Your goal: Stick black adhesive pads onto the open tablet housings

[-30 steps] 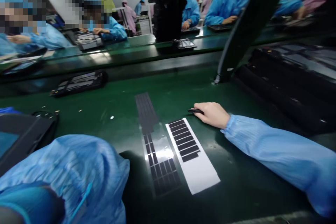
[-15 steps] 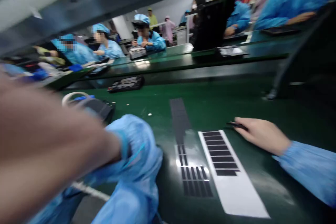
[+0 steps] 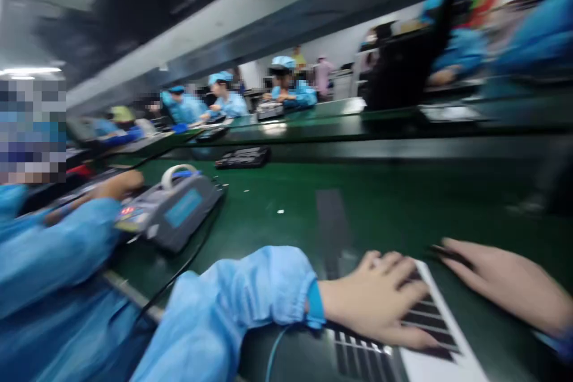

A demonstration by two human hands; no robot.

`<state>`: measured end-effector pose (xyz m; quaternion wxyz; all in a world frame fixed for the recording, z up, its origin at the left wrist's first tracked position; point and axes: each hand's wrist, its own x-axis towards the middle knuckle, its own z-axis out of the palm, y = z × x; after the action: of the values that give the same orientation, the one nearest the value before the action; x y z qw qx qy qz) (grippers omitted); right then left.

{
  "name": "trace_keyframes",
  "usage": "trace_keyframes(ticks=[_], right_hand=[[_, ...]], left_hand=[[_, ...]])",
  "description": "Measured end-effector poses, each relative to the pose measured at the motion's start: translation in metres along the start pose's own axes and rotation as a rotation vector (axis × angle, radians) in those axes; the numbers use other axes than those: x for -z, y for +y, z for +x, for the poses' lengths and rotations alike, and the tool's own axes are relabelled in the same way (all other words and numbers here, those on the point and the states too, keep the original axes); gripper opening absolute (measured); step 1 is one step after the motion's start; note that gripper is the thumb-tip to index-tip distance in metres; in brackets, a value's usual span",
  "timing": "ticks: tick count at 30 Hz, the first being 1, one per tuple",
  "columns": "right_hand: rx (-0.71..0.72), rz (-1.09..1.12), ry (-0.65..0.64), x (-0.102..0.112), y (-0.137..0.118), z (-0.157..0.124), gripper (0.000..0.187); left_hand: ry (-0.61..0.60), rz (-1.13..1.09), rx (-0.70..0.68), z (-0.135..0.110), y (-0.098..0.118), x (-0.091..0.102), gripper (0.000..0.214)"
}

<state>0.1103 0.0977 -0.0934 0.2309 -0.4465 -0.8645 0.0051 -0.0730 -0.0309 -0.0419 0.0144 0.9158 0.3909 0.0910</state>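
My left hand lies on the green belt with its fingers stretched flat over the top of a white backing sheet that carries black strips. Beside it is a clear film sheet of black strips, partly under my wrist. My right hand rests just right of the white sheet, fingers closed on a thin black tool whose tip points left. The picture is smeared by motion.
A grey machine with a tape roll sits at left, a co-worker's hand on it. A black tray lies further up the belt. Several people in blue coats work along the far side.
The view has swung left and up. My left hand has come down from in front of the camera onto the white sheet. My right hand stays beside the sheet with the tool.
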Motion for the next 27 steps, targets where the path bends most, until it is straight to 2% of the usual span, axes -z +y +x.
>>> trace_keyframes(ticks=[3, 5, 9, 11, 14, 22, 27], right_hand=[[-0.011, -0.104, -0.260, 0.033, -0.005, -0.016, 0.026], [-0.034, -0.141, -0.307, 0.047, -0.014, -0.013, 0.023], [-0.064, -0.148, -0.298, 0.059, -0.019, -0.002, 0.024], [-0.077, -0.159, -0.285, 0.061, -0.019, -0.003, 0.025], [-0.076, -0.161, -0.294, 0.061, -0.019, -0.009, 0.026], [-0.082, -0.147, -0.317, 0.064, -0.018, -0.008, 0.025], [-0.083, -0.153, -0.325, 0.064, -0.019, -0.008, 0.026]], left_hand=[[-0.058, -0.076, 0.013, -0.001, -0.003, 0.002, 0.060], [-0.076, -0.066, 0.013, 0.000, -0.007, 0.000, 0.059], [0.002, 0.072, -0.076, 0.002, -0.017, -0.017, 0.051], [0.044, 0.120, -0.129, 0.003, -0.019, -0.025, 0.047], [0.089, 0.148, -0.135, 0.006, -0.017, -0.031, 0.044], [0.072, 0.127, -0.128, 0.008, -0.013, -0.027, 0.043], [0.014, 0.123, -0.172, 0.008, -0.016, -0.023, 0.043]])
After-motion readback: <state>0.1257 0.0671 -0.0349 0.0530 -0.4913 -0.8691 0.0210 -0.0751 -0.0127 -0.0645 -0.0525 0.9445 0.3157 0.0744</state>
